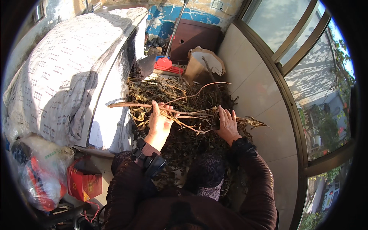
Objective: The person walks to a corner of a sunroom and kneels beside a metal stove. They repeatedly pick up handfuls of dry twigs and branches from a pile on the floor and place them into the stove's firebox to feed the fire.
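A dry, leafless branch (129, 104) with several thin forking stems lies across both my hands, its thick bare end pointing left. My left hand (160, 124), palm turned up, closes around the branch, with the thumb on the near side and the fingers behind. My right hand (227, 124) grips the twiggy end from above, its fingers bent over the stems and partly hidden. Withered leaves (253, 122) stick out to the right of that hand. Underneath, a heap of dried stalks and leaves (153, 90) covers the ground between my arms and the far wall.
On the left stands a large bulk under a pale printed sheet (57, 65). A tan container (193, 67), a red dustpan (164, 63) and a brown board (191, 42) are at the back. A tiled wall (268, 126) with windows bounds the right. A plastic bag (46, 168) and red box (86, 186) sit lower left.
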The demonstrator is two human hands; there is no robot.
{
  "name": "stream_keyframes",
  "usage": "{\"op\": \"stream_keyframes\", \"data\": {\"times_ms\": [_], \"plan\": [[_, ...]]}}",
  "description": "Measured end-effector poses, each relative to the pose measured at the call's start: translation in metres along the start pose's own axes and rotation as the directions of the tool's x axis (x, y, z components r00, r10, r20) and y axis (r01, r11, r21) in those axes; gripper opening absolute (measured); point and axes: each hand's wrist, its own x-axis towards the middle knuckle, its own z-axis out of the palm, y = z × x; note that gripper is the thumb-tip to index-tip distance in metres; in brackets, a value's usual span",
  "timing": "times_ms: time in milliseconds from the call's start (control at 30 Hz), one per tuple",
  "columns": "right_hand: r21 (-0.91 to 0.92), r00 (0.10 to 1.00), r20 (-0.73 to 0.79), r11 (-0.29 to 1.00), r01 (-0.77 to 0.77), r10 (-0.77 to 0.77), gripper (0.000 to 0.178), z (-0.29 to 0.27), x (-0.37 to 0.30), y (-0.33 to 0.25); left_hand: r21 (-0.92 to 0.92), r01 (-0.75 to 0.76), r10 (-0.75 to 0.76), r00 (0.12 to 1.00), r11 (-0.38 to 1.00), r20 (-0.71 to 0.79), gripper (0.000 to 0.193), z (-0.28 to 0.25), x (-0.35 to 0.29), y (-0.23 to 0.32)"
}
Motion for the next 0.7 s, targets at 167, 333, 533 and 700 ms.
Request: {"op": "stream_keyframes", "data": {"times_ms": [167, 333, 533, 700], "plan": [[0.029, 0.99, -0.068, 0.992, 0.125, -0.123, 0.083, 0.02, -0.002, 0.032, -0.005, 0.058, -0.058, 0.998, 0.998, -0.007, 0.046, -0.005, 0.003, -0.008], [-0.066, 0.958, -0.128, 0.966, 0.25, -0.256, 0.064, 0.017, -0.011, 0.044, 0.08, 0.104, -0.11, 0.99, 0.991, 0.083, 0.046, -0.004, 0.008, -0.008], [0.013, 0.97, -0.078, 0.973, 0.232, -0.231, 0.046, 0.005, -0.008, 0.057, 0.234, 0.224, -0.217, 0.975, 0.946, -0.058, 0.087, -0.001, 0.0, -0.006], [0.053, 0.99, -0.066, 0.99, 0.127, -0.124, 0.037, 0.014, 0.006, 0.065, 0.317, 0.21, -0.217, 0.976, 0.925, -0.015, 0.1, -0.009, -0.013, 0.009]]}}
